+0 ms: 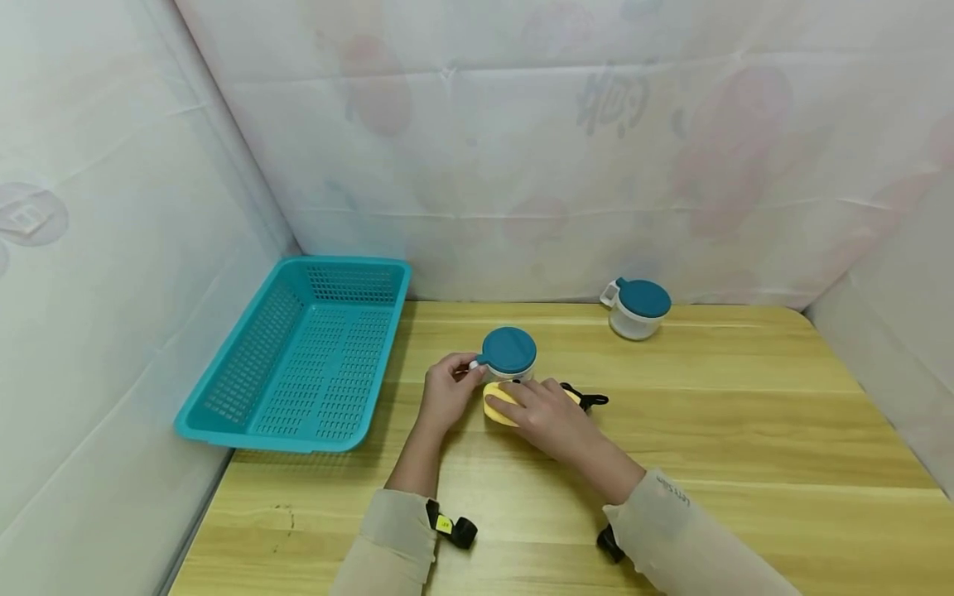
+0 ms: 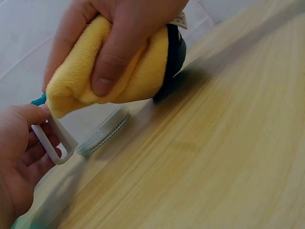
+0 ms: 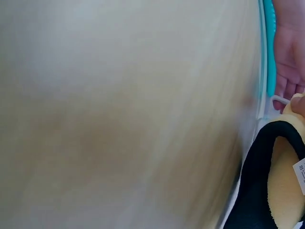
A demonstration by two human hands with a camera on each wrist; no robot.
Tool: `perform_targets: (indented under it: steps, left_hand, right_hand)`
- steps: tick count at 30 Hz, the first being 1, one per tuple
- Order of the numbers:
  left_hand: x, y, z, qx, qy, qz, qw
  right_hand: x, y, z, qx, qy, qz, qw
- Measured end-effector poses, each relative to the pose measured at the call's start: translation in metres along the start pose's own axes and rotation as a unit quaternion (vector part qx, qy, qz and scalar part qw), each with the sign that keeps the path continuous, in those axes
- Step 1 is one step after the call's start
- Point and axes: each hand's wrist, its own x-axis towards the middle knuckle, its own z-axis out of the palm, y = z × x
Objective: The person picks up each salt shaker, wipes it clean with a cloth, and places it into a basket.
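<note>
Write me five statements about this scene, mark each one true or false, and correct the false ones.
1. The right hand holds a yellow cloth. True.
2. In the head view, the basket is to the left of the near jar. True.
3. The far jar has its blue lid on. True.
4. The left hand is reaching into the basket. False: it holds the near jar by its handle.
5. Both jars are inside the basket. False: both are outside it, to its right in the head view.
</note>
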Motion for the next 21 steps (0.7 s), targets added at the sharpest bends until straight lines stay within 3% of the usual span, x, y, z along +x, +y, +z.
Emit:
perform_targets:
  steps: [4, 11, 21]
  left_hand:
    - [0.000, 0.000, 0.000, 0.001, 0.004, -0.002, 1.0000]
    - [0.011, -0.036, 0.004, -0.012, 0.007, 0.003, 0.9999]
    - [0.011, -0.034, 0.005, -0.020, 0.008, -0.004, 0.9998]
  right_hand:
    - [0.006, -0.001, 0.001, -0.020, 0.014, -0.003, 1.000]
    - [0.011, -0.004, 0.007, -0.086, 0.037, -0.005, 0.996]
    - [0.001, 0.000, 0.009, -0.076, 0.022, 0.007, 0.997]
